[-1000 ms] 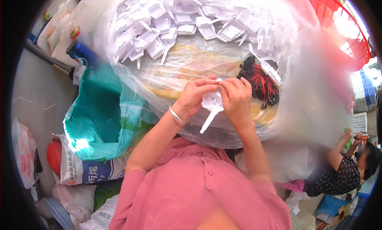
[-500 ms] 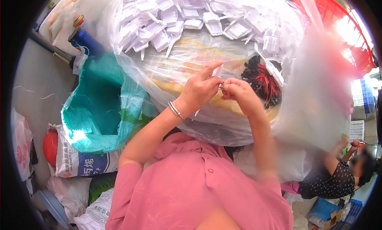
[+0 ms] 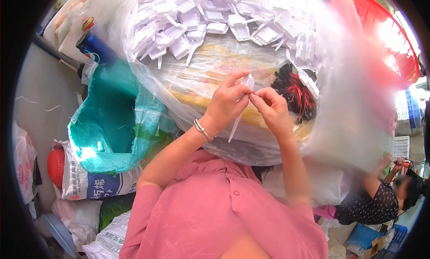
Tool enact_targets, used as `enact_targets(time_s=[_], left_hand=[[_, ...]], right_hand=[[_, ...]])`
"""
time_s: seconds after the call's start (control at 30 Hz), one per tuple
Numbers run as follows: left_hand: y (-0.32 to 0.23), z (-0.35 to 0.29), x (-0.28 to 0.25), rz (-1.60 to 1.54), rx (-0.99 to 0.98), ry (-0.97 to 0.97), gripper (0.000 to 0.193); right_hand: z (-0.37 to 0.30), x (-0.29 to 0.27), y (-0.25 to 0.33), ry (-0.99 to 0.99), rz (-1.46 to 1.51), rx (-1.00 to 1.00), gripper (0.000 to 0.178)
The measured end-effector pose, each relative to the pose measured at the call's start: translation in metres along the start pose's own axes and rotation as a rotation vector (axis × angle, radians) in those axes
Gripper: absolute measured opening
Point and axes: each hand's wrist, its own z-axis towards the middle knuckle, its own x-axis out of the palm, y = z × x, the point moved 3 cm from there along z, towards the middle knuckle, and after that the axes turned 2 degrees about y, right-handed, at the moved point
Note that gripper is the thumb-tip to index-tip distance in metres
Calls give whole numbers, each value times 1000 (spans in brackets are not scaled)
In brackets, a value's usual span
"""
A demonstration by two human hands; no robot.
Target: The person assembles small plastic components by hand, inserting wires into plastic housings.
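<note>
In front of me, above a plastic-covered bundle, my left hand (image 3: 227,100) is closed on a small white plastic piece (image 3: 247,82). Its flat head shows beyond my fingers and its narrow stem points down toward me. Close beside it, my right hand (image 3: 272,110) pinches with thumb and forefinger against the left fingertips; what is in the pinch is too small to make out. A bunch of short black and red wires (image 3: 301,95) lies just right of my right hand. Farther off, a heap of similar white plastic pieces (image 3: 217,17) covers the back of the bundle.
Clear plastic sheeting (image 3: 345,111) rises on the right, before a red basket (image 3: 385,30). On the left are an open green woven bag (image 3: 83,138), a blue can (image 3: 96,48) and a printed sack (image 3: 78,185). A person in a dotted top (image 3: 369,203) is at far right.
The white piece has turned, so its head and stem now show around my left hand. My right hand has rotated, bringing thumb and forefinger into view at the left fingertips.
</note>
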Motion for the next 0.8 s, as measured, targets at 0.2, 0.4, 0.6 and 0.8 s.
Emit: enact_targets(time_s=[0.2,0.4,0.6,0.8], left_hand=[[21,-3,-6,-385,-418,88,13],[16,-10,7,-1040,-676,140,12],[7,-13,9,-1100,-704,175,23],[18,-15,10,-1105,-736,215,27]], right_hand=[[-9,-31,29,219,312,127,8],[-6,-15,24,-138,-77,-198,21],[-1,-6,31,-112,-354,-308,8],[3,1,33,-141,-600,-527,6]])
